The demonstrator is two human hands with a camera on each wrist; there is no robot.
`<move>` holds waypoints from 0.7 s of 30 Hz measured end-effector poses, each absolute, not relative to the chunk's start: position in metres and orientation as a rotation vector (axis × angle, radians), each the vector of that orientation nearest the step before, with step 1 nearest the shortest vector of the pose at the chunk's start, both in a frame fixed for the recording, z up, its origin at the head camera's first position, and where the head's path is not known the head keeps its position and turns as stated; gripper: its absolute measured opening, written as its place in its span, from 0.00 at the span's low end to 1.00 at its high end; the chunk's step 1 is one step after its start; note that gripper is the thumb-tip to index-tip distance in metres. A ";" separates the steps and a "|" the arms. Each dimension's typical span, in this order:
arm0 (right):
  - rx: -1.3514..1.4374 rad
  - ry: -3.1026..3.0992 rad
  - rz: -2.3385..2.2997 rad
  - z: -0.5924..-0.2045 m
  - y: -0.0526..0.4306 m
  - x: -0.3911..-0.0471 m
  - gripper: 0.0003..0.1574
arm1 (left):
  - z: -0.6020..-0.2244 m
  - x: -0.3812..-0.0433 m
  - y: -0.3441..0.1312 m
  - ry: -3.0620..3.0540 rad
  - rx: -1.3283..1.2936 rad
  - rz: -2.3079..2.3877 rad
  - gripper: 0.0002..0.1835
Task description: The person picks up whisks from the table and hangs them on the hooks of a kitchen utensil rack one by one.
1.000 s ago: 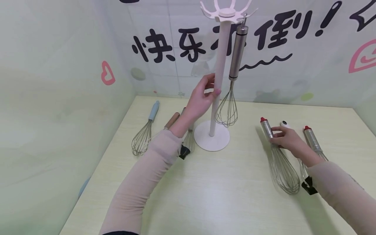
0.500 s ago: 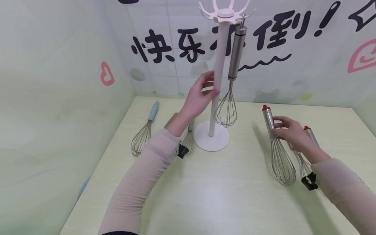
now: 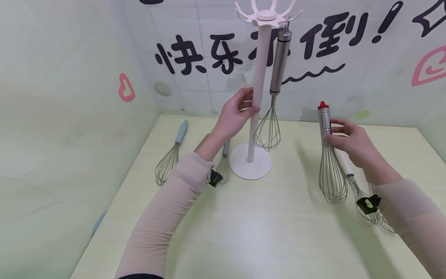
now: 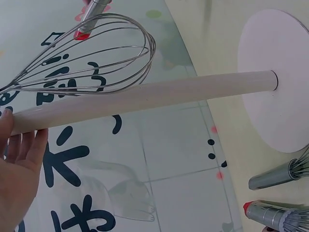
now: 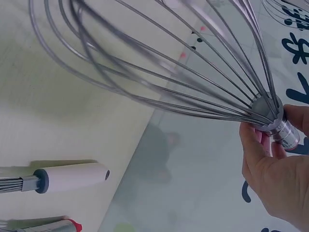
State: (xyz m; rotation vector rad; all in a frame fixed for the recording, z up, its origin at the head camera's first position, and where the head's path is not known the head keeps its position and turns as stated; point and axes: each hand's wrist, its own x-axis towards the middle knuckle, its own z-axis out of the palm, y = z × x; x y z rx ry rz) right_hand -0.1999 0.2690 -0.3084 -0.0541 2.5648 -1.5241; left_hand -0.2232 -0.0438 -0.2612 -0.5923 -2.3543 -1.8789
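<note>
My left hand (image 3: 235, 114) grips the white post (image 3: 260, 73) of an upright stand, fingers behind it and thumb in front. At its top is a ring of hooks (image 3: 267, 16), and from one of them hangs a whisk with a steel handle (image 3: 280, 62). My right hand (image 3: 355, 141) pinches the steel handle of a red-tipped whisk (image 3: 332, 174), held upright with its wires hanging down to the right of the stand. In the right wrist view the wires of this whisk (image 5: 159, 72) fill the upper part, and thumb and fingers close on its handle.
The stand's round white base (image 3: 240, 164) rests on the pale table (image 3: 244, 232). A blue-handled whisk (image 3: 181, 131) lies at the left, and a small steel whisk (image 3: 224, 166) lies near my left wrist. Beneath my right arm are a white-handled whisk (image 5: 75, 179) and another red-tipped whisk (image 5: 50, 226).
My right hand has lifted the red-tipped whisk from the table, raising it away from me and turning it more upright. The left hand keeps its grip on the post.
</note>
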 end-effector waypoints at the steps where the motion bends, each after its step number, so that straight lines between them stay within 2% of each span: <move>1: -0.054 2.568 -1.539 -0.307 0.269 -0.201 0.42 | -0.261 -0.224 -0.044 -2.355 -0.593 -1.875 0.25; 13: -0.035 2.483 -1.773 -0.291 0.264 -0.201 0.37 | -0.263 -0.225 -0.042 -2.325 -0.596 -1.847 0.23; 21: -0.093 2.437 -1.894 -0.282 0.265 -0.200 0.37 | -0.264 -0.225 -0.040 -2.311 -0.596 -1.837 0.23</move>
